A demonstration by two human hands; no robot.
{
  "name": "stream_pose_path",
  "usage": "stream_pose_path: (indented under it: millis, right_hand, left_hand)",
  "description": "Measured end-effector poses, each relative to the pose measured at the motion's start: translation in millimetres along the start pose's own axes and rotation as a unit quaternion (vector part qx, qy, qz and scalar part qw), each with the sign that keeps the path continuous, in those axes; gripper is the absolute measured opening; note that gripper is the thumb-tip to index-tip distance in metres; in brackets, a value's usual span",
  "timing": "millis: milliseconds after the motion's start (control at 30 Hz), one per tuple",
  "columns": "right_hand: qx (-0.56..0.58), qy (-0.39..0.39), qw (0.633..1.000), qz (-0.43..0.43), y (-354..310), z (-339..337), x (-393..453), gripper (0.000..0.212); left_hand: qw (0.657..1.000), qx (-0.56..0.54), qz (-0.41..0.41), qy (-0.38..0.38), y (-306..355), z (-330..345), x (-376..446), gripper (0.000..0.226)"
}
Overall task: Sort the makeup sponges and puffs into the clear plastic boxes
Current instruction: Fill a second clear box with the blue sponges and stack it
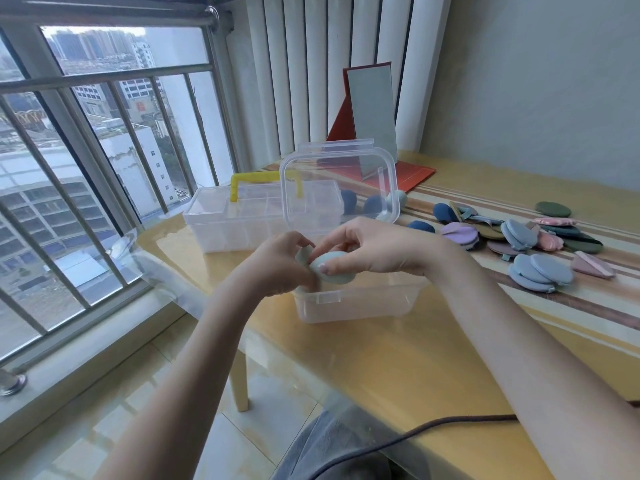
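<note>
Both hands, left (pixel 277 268) and right (pixel 374 247), fingers closed on pale blue sponge (pixel 334 270), held over open clear box (pixel 360 299) on bench (pixel 398 368). Puffs (pixel 540 271) loose at right.

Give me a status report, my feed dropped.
Both hands, left and right, pinching a pale green puff over the open clear box. Remaining puffs piled right. Nothing blocking.

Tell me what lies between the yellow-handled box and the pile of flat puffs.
In the head view: the open box's raised lid, with dark blue sponges behind it.
</note>
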State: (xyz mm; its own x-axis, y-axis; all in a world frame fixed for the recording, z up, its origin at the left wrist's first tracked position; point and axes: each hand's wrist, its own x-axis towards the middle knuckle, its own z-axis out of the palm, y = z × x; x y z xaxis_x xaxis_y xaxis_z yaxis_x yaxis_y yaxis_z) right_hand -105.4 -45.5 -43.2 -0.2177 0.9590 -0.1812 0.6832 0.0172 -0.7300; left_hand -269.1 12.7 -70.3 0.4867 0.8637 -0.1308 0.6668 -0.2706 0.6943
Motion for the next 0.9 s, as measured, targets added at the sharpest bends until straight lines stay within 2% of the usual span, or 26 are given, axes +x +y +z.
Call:
stream_pose_path:
  millis: [167, 300, 467, 900]
  right_hand:
    - [0.053, 0.027, 0.998, -0.008, -3, -7, -5, 0.018]
    - [0.020, 0.001, 1.000, 0.007, -1, -4, -3, 0.019]
    - [0.090, -0.036, 0.995, -0.003, -2, -5, -6, 0.028]
    - [-0.004, -0.026, 0.999, -0.032, -2, 9, 2, 0.019]
  left_hand:
    - [1.000, -0.013, 0.001, 0.000, 0, 1, -1, 0.061]
    - [1.000, -0.007, -0.004, -0.006, 1, 0, -1, 0.063]
    - [1.000, -0.009, 0.001, -0.010, 2, -1, -2, 0.063]
    - [1.000, -0.019, 0.014, -0.006, 0, -3, 0, 0.050]
